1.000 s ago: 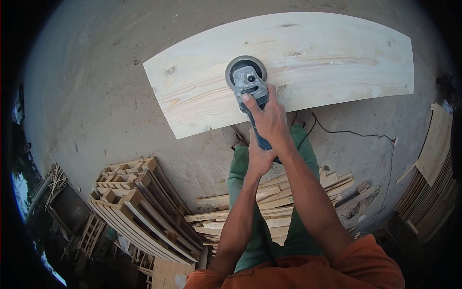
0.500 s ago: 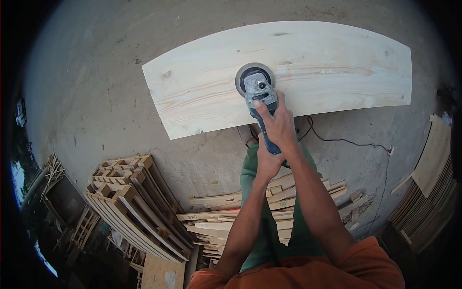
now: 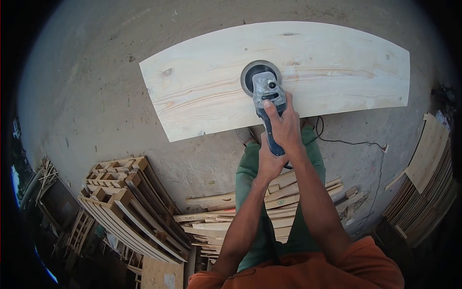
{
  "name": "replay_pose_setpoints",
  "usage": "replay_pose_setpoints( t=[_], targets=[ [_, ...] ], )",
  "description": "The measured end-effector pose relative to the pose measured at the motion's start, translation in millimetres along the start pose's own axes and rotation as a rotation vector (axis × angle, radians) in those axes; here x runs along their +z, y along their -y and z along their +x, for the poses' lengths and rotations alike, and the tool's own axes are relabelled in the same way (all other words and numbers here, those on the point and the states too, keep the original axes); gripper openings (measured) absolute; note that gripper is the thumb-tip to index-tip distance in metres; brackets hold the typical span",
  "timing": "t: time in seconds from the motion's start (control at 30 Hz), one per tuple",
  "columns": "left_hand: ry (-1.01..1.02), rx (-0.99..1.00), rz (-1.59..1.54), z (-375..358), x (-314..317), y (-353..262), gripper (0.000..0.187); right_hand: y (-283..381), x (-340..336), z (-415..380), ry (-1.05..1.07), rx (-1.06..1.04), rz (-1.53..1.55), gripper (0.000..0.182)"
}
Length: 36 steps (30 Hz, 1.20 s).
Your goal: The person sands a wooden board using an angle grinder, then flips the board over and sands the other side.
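Note:
A grey and dark blue angle grinder (image 3: 267,87) with a round disc lies against the upper face of a pale wooden board (image 3: 346,79). My right hand (image 3: 284,123) wraps round the front of its body, thumb on top. Lower down, my left hand (image 3: 270,161) is closed round the rear handle. Both hands hold the one tool, its disc left of the board's middle. The underside of the disc is hidden. The board shows grain lines and a few knots.
A black cord (image 3: 349,141) runs to the right across the concrete floor. Stacked pallets (image 3: 130,202) stand at lower left, loose planks (image 3: 216,225) lie behind my legs, and a stack of wooden sheets (image 3: 423,178) is at the right.
The grinder and both hands have shifted slightly to the right across the board. Both hands keep their grip. The whole view has also moved a little.

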<state>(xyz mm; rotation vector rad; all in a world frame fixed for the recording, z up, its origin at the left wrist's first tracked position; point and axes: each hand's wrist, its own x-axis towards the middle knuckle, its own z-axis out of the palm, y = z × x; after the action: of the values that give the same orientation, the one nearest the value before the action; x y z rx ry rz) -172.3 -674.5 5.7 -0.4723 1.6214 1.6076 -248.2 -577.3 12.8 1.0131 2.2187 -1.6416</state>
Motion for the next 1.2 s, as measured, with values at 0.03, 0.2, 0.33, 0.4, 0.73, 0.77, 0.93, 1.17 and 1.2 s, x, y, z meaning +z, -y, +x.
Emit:
replay_pose_setpoints(
  t=[0.03,0.2,0.33,0.4,0.73,0.77,0.93,1.17,1.2],
  targets=[
    [-0.022,0.033,-0.005,1.7,5.5,0.4,0.072,-1.9,-3.8,1.8,-0.009,-0.009,-0.008,0.077],
    [-0.020,-0.004,-0.054,8.5,9.3,-10.8,0.070,-0.5,-10.0,10.1,0.016,-0.003,-0.002,0.075],
    [0.027,-0.060,0.013,8.7,28.9,-8.1,0.071,-8.9,-30.3,11.3,-0.022,-0.007,0.063,0.073],
    [0.018,-0.045,-0.001,9.5,43.7,-5.4,0.070,-16.5,-41.4,10.7,-0.035,-0.004,-0.020,0.073],
    [-0.015,0.011,0.029,0.8,44.8,11.8,0.070,-17.1,-41.6,4.7,0.004,-0.003,-0.006,0.078],
    [-0.072,0.075,0.009,2.1,34.1,15.4,0.070,-13.9,-26.9,5.1,0.022,-0.017,-0.047,0.080],
    [-0.083,0.065,-0.114,5.2,7.2,6.6,0.072,-0.3,3.0,7.0,0.076,-0.047,-0.068,0.086],
    [0.088,0.016,0.114,9.0,66.7,7.3,0.074,-39.4,-75.6,8.3,-0.134,-0.004,0.030,0.076],
    [0.090,0.013,0.112,7.1,79.7,8.6,0.074,-47.0,-87.9,6.8,-0.178,0.001,0.030,0.075]
  ],
)
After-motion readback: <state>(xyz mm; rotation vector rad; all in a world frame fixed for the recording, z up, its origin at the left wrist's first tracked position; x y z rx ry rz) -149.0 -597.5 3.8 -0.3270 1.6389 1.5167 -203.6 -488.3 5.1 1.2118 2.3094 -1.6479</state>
